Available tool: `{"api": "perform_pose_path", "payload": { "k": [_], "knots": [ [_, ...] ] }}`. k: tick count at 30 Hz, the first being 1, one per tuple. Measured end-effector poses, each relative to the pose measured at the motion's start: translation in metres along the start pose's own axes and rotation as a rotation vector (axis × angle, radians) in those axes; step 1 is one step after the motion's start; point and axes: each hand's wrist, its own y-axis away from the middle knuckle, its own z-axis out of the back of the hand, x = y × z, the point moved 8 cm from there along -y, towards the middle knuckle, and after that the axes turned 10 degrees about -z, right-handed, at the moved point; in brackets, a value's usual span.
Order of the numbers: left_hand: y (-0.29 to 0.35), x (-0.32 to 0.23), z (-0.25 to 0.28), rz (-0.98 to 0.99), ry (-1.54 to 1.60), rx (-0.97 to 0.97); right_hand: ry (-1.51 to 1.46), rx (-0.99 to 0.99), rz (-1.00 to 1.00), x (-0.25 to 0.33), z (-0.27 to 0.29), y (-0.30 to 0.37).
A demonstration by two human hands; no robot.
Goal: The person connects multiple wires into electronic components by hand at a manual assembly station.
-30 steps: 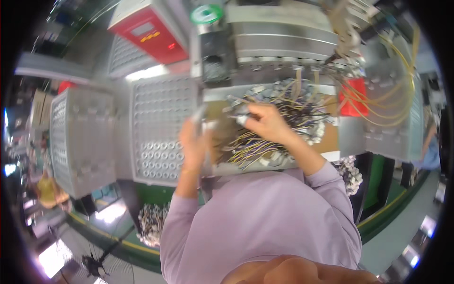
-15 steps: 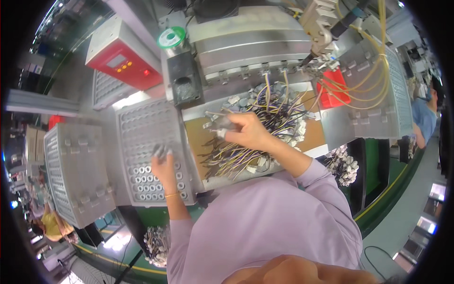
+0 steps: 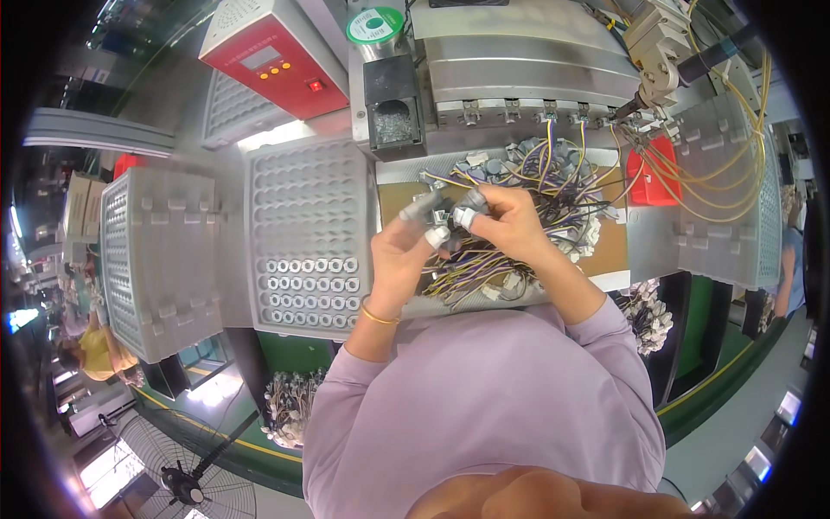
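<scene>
1. Edges: L hand (image 3: 399,259) & R hand (image 3: 516,227) meet over the L part of the brown board (image 3: 393,198), w/ bare board just left of the fingertips. L wrist is near the R edge of the grey tray (image 3: 304,325); wire pile (image 3: 484,264) crowds under R hand.
2. Grip: small metal-and-dark part (image 3: 442,215) sits btw both hands' fingertips, above the board. L thumb & index slightly apart; R thumb & fingers drawn close. Can't tell which hand has hold of it.
3. Containers: grey tray has round metal-rimmed pcs (image 3: 312,284) in its lower rows; pocket shapes show above. Black holder (image 3: 394,83) has pale shreds in its opening. Red bin (image 3: 654,177) stands right of the pile.
4. Hidden/unclear: yellow tubes (image 3: 719,182) cross the red bin, contents can't be made out. Fingertip coverings & part overlap. White-ended bundle (image 3: 647,318) lower R is partly hidden by the bench.
</scene>
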Motion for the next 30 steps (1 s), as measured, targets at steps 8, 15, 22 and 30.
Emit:
{"api": "perform_pose_path", "payload": {
  "k": [8, 15, 22, 30],
  "knots": [
    [0.001, -0.008, -0.011, -0.101, -0.076, 0.054, 0.042, 0.024, 0.017, 0.008, 0.002, 0.003],
    [-0.004, -0.011, -0.008, -0.127, -0.244, -0.014, 0.175, -0.007, 0.076, 0.019, -0.003, 0.007],
    [-0.015, 0.001, -0.006, 0.044, 0.149, -0.092, 0.077, 0.023, -0.027, 0.006, -0.001, -0.001],
    [-0.011, 0.000, -0.014, -0.349, -0.658, 0.074, -0.264, -0.343, -0.031, -0.003, 0.038, -0.018]
  ]
}}
